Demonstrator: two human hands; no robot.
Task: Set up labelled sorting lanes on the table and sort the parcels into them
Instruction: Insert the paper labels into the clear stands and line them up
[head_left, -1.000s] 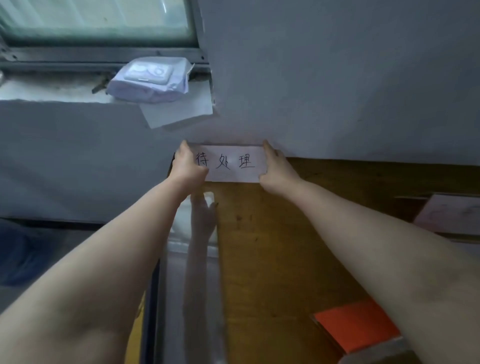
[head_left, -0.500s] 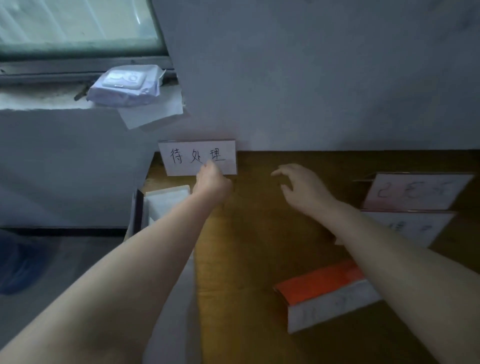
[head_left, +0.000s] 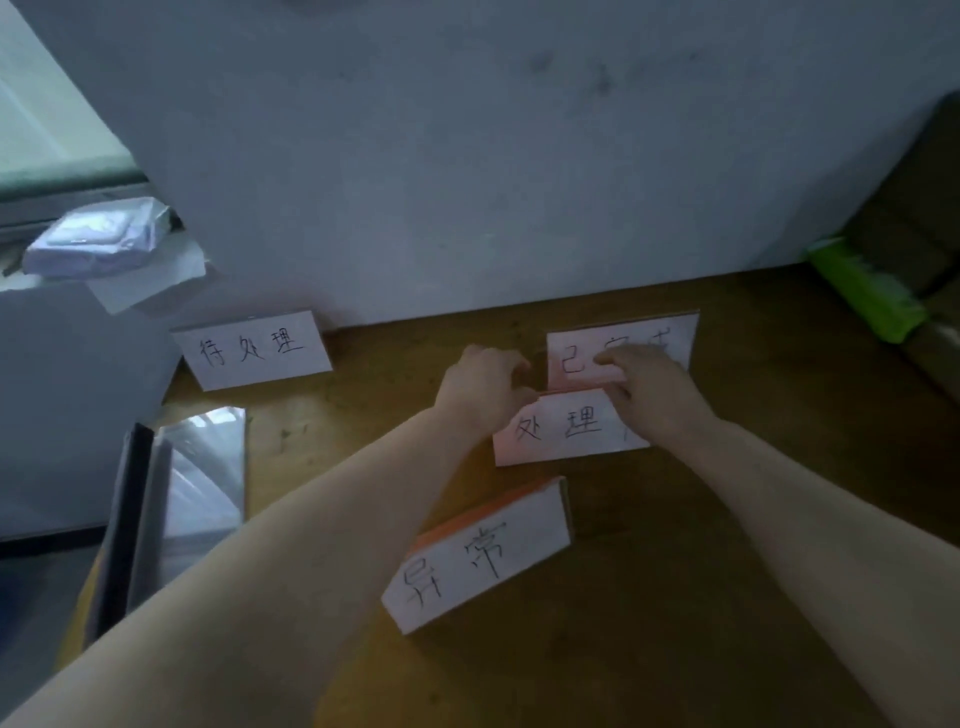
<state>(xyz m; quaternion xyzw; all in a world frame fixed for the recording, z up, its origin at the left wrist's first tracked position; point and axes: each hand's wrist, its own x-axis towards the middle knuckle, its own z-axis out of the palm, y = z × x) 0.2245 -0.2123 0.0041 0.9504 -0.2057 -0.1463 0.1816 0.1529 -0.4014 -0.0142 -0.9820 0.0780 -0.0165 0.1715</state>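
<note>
Head view: both hands have left 待处理 card (head_left: 254, 351), which now stands alone against wall at left of frame, so first lane is marked. Left hand (head_left: 483, 384) and right hand (head_left: 649, 395) now at centre, at top edge of 处理 card (head_left: 566, 431), just in front of rear card (head_left: 623, 348). Fingers curled there; pinch or mere touch, cannot tell. 异常 card (head_left: 478, 556) at lower centre on table (head_left: 753, 545), untouched. Second lane likely next. No parcels in sight.

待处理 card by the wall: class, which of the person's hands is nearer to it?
Left. The left hand is right of the 待处理 card, apart from it; the right hand is farther right, over the 已完成 card.
</note>
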